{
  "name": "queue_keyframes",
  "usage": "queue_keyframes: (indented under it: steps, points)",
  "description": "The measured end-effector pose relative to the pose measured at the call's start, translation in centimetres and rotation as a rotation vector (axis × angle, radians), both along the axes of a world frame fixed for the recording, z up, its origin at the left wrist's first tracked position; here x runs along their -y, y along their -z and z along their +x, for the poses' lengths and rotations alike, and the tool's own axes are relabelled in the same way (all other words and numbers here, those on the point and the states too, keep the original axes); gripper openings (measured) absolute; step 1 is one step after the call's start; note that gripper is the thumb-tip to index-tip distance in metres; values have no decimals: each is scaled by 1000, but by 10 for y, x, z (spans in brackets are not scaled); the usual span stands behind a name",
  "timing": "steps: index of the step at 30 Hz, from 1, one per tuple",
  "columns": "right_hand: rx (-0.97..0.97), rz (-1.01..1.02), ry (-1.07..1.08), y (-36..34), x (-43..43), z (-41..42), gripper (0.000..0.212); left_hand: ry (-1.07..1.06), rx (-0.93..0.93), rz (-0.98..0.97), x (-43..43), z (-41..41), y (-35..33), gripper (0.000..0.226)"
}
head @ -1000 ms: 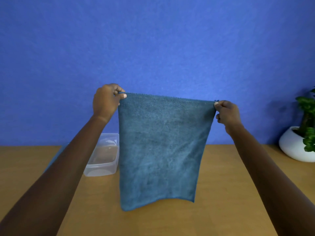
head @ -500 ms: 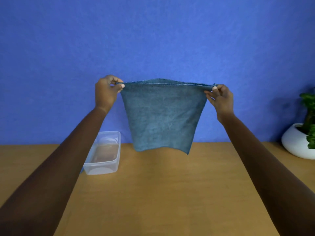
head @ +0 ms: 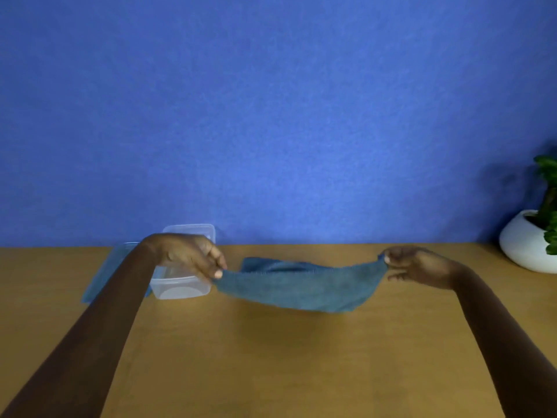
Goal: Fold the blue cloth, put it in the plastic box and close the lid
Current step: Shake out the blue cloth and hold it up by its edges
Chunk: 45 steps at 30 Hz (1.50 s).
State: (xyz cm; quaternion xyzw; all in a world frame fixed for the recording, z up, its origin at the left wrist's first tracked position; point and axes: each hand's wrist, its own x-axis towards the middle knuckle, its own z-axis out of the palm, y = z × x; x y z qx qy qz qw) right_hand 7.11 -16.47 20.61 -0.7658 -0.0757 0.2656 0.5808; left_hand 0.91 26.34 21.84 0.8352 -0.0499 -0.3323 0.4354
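The blue cloth point(head: 297, 289) hangs stretched between my two hands, low over the wooden table point(head: 271, 357), sagging in the middle with its far part lying toward the wall. My left hand point(head: 193, 256) pinches its left corner, and my right hand point(head: 413, 267) pinches its right corner. The clear plastic box point(head: 180, 286) stands open on the table just behind my left hand, which hides part of it. Its blue lid point(head: 101, 276) lies flat to the left of the box, mostly covered by my left forearm.
A white pot with a green plant point(head: 530, 239) stands at the far right of the table by the blue wall point(head: 271, 116).
Both hands have come down from chest height to just above the table, and the cloth, which hung upright, now lies nearly flat and low between them.
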Motion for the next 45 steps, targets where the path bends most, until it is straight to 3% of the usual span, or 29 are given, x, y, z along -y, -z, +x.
queue_keyframes:
  steps: [4,7,9,14,18,23,30,33,38,40,43,45]
  points:
    - [-289,-125,-182,24,8,-9,25,47,-267,103,13,-10,37,24]
    - [-349,-276,-243,44,4,-11,24,39,-350,164,18,-19,60,23]
    - [-360,-308,-219,57,2,-11,21,-33,-328,106,19,-23,71,22]
    - [-273,-172,-31,76,-1,-7,17,-315,-85,-239,22,-26,84,16]
    - [-64,-161,109,71,-6,-2,18,-453,141,-254,25,-22,74,17]
    - [189,90,389,22,-16,11,23,-625,571,-339,36,-1,17,29]
    - [449,297,614,-60,-25,15,27,-625,1016,-532,60,19,-79,31]
    - [563,333,646,-83,-26,9,29,-683,1251,-483,67,22,-106,30]
    - [738,306,625,-109,-33,-1,32,-785,1567,-193,67,20,-122,9]
    - [798,270,632,-112,-35,-2,34,-794,1576,-73,63,21,-118,3]
    - [821,229,631,-112,-38,2,36,-836,1525,162,56,25,-106,20]
    - [801,158,634,-107,-43,10,35,-858,1451,204,52,31,-97,19]
